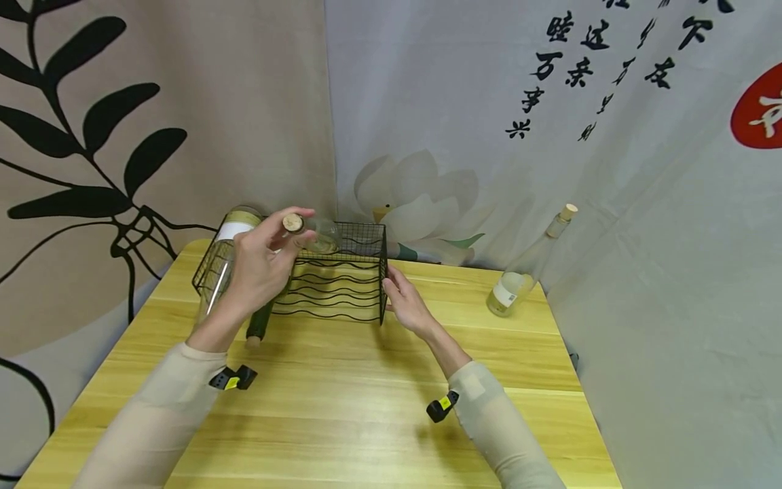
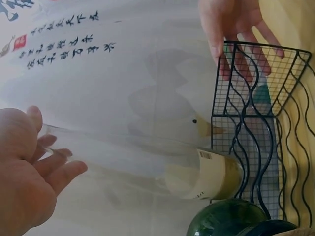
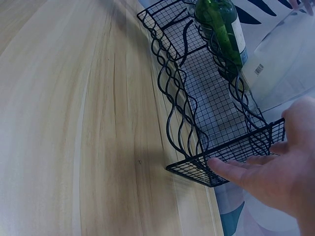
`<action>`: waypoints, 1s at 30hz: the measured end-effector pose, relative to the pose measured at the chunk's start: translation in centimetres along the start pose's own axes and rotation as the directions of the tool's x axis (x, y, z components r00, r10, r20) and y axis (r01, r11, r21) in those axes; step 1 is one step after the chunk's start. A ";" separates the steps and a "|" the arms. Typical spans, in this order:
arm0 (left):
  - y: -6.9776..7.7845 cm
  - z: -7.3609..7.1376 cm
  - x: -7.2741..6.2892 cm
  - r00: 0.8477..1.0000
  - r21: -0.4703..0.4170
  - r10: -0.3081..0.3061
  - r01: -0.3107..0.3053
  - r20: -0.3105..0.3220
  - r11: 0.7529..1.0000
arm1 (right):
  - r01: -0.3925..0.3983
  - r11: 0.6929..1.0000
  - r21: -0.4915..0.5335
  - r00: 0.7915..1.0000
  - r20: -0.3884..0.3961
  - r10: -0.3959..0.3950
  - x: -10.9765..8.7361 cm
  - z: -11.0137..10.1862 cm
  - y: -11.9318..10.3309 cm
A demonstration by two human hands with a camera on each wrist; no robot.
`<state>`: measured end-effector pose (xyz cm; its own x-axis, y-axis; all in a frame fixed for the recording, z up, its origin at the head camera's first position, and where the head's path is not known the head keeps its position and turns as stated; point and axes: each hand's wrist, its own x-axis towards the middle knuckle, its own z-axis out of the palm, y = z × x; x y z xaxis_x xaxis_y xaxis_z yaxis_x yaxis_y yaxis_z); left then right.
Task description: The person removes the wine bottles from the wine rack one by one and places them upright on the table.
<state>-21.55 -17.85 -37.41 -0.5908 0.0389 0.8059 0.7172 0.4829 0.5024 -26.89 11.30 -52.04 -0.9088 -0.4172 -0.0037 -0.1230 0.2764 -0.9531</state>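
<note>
My left hand [image 1: 263, 261] pinches a clear glass bottle [image 2: 142, 152] by its neck, thumb and fingers around it. Its cork faces up at the head view, and its labelled base overlaps the back of a black wire bottle rack [image 3: 216, 105]. At the rack's right end, my right hand [image 1: 408, 299] touches the mesh side panel with fairly straight fingers [image 2: 236, 61] outside it. A dark green bottle [image 3: 224, 34] lies in the rack, its corked neck toward the table's front. At the rack's left end lies another clear bottle [image 1: 216, 272], partly hidden by my left hand.
A corked clear bottle [image 1: 519, 278] with a white label stands at the table's back right corner. The rack stands along the back edge of the wooden table [image 1: 354, 407]. Printed cloth hangings [image 1: 427, 102] rise behind the table and on both sides.
</note>
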 end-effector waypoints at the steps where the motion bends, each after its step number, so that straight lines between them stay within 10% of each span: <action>1: 0.0 0.0 0.1 1.000 -0.003 0.006 -0.006 -0.008 1.000 | 0.000 1.000 0.002 1.000 0.001 0.000 0.0 0.0 0.0; 30: 6.9 -3.0 1.2 0.994 -0.092 0.091 -0.097 -0.065 0.991 | 0.002 1.000 0.000 1.000 0.001 -0.002 -0.2 0.0 0.0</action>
<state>-16.24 -17.05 -32.02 -0.4980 0.0261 0.8668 0.8017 0.3947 0.4488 -26.75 11.38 -52.04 -0.9082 -0.4186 -0.0017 -0.1252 0.2755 -0.9531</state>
